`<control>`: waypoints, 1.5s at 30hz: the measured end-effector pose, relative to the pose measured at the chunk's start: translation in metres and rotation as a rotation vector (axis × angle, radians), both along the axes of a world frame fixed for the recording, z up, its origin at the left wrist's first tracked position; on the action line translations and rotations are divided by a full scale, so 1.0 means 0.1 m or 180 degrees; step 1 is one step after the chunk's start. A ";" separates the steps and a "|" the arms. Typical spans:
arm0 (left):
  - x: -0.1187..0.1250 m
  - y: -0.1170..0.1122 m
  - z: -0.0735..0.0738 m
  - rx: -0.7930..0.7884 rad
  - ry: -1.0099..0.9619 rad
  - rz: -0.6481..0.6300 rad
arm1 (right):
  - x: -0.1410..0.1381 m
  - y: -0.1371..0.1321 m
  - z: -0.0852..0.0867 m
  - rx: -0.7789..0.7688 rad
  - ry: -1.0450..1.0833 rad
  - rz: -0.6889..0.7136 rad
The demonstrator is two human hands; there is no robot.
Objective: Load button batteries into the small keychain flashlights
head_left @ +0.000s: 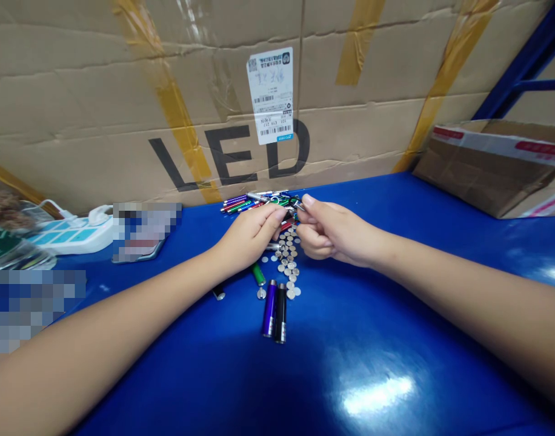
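Observation:
My left hand point(252, 233) and my right hand point(334, 233) are closed near each other over the blue table point(350, 339). Pinched in my left fingers is a small dark piece, mostly hidden. My right thumb and forefinger grip a small silvery metal part point(299, 206). Below them lie several button cells point(290, 266) in a loose strip. Two slim tubes, one purple point(269, 309) and one black point(281, 313), rest side by side towards me. A green tube point(258, 274) lies by my left wrist. Behind my hands is a pile of colourful tubes point(236, 204), partly covered.
A large cardboard box marked LED point(227, 154) stands along the table's back. An open carton point(491, 169) sits at the right. To the left are a white power strip point(75, 235) with plugged cables and blurred-out items point(145, 230).

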State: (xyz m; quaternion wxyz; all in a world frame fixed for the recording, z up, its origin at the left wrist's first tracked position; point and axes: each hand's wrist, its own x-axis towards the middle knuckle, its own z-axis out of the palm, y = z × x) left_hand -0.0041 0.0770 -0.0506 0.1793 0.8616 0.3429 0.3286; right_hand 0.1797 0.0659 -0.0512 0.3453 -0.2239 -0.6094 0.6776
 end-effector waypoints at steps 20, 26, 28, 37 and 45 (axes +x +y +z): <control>0.05 -0.04 -0.01 0.0139 -0.0154 0.0209 | -0.11 -0.05 0.04 -0.0624 0.0335 -0.0021; 0.03 0.01 0.01 0.0105 -0.0180 0.0325 | -0.07 -0.03 0.04 -0.0743 0.0283 0.0090; 0.01 0.03 0.03 0.0200 -0.0143 0.0342 | -0.01 0.00 0.05 -0.0750 0.0066 0.0272; -0.04 0.11 0.02 0.0165 -0.0257 0.0697 | 0.36 0.18 0.22 0.1994 -0.2671 -0.1002; -0.06 0.18 0.02 0.0447 0.0449 0.0842 | 0.41 0.33 0.14 0.3141 -0.4465 -0.1294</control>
